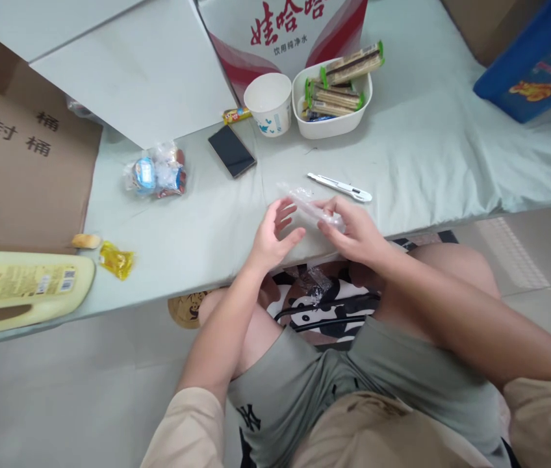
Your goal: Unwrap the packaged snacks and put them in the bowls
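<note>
A crumpled clear plastic wrapper [308, 207] is pinched between the thumb and fingers of my right hand [353, 227], just above the front part of the covered table. Its loose end stretches left toward my left hand [275, 235]. That hand is open, its thumb and fingers apart and curved, with nothing visible between them. Behind my right hand a white utility knife [340, 186] lies on the cloth. Below the table edge, another clear plastic piece [315, 283] rests on a panda-print bag [329, 315] between my legs.
A white tub [331, 129] of wrapped snack sticks, a paper cup [269, 107] and a phone [232, 151] stand or lie farther back. Left are bagged snacks [156, 174], a yellow wrapper [116, 259], a bread piece [85, 241] and a yellow jug [26, 289]. Boxes line the back.
</note>
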Tool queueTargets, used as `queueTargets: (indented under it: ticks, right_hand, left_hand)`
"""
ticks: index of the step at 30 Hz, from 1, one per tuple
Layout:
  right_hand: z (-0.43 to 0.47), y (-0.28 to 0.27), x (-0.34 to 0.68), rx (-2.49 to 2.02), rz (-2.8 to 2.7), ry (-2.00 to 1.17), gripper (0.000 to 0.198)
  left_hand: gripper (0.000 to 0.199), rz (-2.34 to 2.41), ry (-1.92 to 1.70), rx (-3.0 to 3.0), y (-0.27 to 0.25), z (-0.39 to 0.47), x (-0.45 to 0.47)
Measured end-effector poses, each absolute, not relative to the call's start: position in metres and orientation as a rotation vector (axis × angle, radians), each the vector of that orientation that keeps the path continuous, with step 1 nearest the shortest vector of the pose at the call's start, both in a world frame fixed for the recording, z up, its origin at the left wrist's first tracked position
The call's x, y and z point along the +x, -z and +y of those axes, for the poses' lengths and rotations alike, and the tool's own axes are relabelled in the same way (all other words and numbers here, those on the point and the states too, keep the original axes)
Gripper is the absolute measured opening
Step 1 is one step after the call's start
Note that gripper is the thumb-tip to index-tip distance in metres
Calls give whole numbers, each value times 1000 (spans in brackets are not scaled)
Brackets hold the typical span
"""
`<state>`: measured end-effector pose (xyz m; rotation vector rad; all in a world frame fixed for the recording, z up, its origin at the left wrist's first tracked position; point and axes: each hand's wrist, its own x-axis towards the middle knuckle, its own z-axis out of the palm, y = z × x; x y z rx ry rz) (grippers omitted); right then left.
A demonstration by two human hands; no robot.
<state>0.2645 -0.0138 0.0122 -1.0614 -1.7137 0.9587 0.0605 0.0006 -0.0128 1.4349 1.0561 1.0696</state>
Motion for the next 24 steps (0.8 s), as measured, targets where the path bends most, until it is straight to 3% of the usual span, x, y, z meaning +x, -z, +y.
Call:
queueTargets:
  ticks: [2, 5, 8, 11, 14, 18, 24]
  right_hand:
    - [-16, -10, 260, -999, -1791, -1100, 29]
    - [-17, -7, 255, -1012, -1789, -1196, 35]
    - [-12, -4, 253, -1196, -1667, -1081, 31]
    - [-5, 2, 255, -1291, -1557, -877, 26]
    - [1, 7, 255, -1219, -1545, -845, 44]
    - [5, 8, 247, -1069, -1644, -1097, 73]
    - [19, 9, 235, -1179, -1646, -1052, 57]
  left_hand:
    - [76, 996, -1062, 1450, 11, 1, 68]
    - [60, 1009, -1017, 1451, 5, 2, 74]
    - [49, 1076, -1027, 1361, 1, 2, 78]
    - [51, 1097, -1070, 1204, 3, 4, 80]
    - [55, 1124, -1087, 1068, 6, 7, 79]
    - [61, 1178, -1132, 1041, 9, 13, 73]
    - [59, 1254, -1091, 1215, 12, 17, 65]
